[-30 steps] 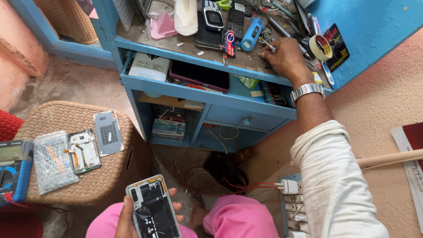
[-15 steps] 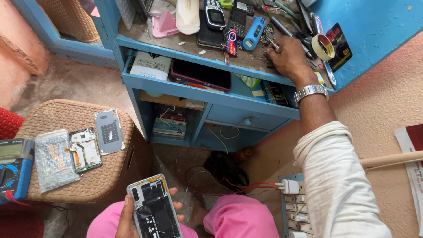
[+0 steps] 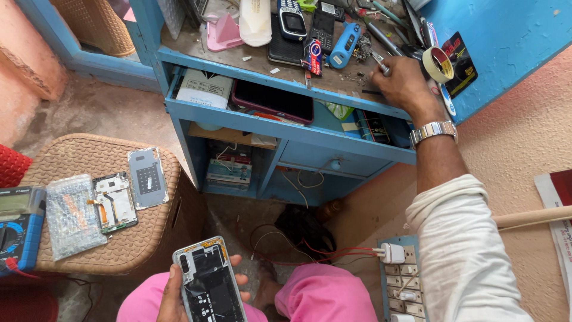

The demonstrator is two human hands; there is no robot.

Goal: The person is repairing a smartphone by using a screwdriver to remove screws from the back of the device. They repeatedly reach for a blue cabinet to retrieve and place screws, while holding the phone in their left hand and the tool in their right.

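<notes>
An opened phone (image 3: 210, 280), its back removed and its dark inner parts shown inside a pale frame, is held upright in the grip of the left hand (image 3: 179, 292) above the pink-clad lap, at the bottom edge of the view; the fingers are wrapped round both long edges.

The right hand (image 3: 404, 83) is stretched up to the right end of the blue worktop (image 3: 250, 62), where a small metal tool (image 3: 381, 64) is pinched in its clenched grip. A metal wristwatch (image 3: 434, 131) is worn on that wrist, above a rolled white sleeve.

Just right of the hand, a roll of beige tape (image 3: 438, 64) is seen at the worktop's right edge, beside a black rectangular packet with red marking (image 3: 462, 62) against the blue wall. Left of the hand, a blue oblong device (image 3: 345, 45), a small red-and-blue label card (image 3: 313, 56), two dark keypad phones and a pink stand (image 3: 223, 33) are spread along the worktop.

On the shelf below, a white flat box (image 3: 205, 89) is placed at the left and a dark phone in a maroon case (image 3: 274, 101) beside it.

On the wicker stool (image 3: 149, 232) at the left, a grey back cover (image 3: 148, 177), a phone frame with board (image 3: 115, 203) and a clear bubble-wrap packet (image 3: 74, 217) are laid side by side; a blue multimeter (image 3: 18, 229) is set at the stool's left edge.
</notes>
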